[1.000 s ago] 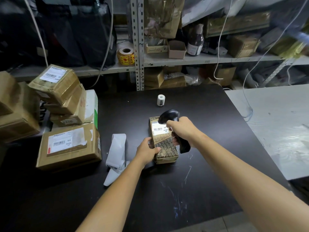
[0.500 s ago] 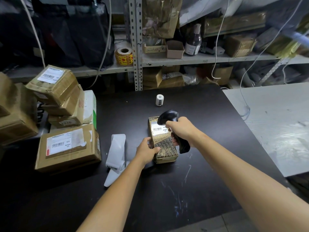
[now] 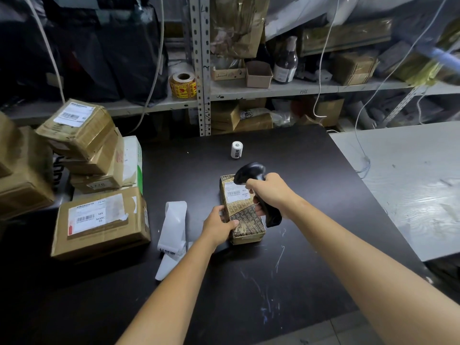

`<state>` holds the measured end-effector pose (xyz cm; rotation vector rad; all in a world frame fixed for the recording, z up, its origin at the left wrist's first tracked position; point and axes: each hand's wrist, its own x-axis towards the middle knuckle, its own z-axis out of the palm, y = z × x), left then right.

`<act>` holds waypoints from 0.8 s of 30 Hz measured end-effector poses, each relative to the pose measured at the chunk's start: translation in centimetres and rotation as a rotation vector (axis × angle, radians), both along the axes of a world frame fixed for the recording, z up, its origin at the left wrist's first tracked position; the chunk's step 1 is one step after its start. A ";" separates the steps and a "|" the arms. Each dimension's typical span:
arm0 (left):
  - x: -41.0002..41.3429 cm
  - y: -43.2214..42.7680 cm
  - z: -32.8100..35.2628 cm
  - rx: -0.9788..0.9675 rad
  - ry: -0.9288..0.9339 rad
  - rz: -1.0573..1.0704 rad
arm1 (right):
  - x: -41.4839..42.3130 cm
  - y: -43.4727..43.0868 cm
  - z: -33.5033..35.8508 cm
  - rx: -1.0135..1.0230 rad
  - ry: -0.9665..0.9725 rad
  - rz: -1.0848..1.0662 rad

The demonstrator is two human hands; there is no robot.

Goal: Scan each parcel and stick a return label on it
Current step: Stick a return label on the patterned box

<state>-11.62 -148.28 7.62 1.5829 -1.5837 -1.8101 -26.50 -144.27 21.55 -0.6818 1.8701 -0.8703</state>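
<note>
We see our two arms, the left arm (image 3: 174,282) and the right arm (image 3: 348,245). Both are bare all the way from the wrist to the elbow. Our left hand (image 3: 219,226) and our right hand (image 3: 270,192) are bare as well.

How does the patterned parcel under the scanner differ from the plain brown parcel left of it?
The patterned parcel has lettered wrap; the plain brown parcel is taped cardboard. The patterned parcel looks smaller and narrower than the brown one. The left hand holds the patterned one, the right hand points the scanner at it; the brown one lies untouched. Both lie flat on the table, labels up.
</note>
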 end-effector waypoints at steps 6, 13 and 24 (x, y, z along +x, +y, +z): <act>0.0 -0.1 0.1 0.038 -0.003 0.013 | -2.4 1.5 -2.2 -0.012 0.037 0.000; -0.3 0.3 0.6 0.030 -0.046 0.031 | -9.4 6.4 -9.1 0.035 0.264 -0.053; -1.5 1.5 1.7 0.017 -0.104 0.101 | -15.9 10.0 -14.0 0.131 0.094 -0.103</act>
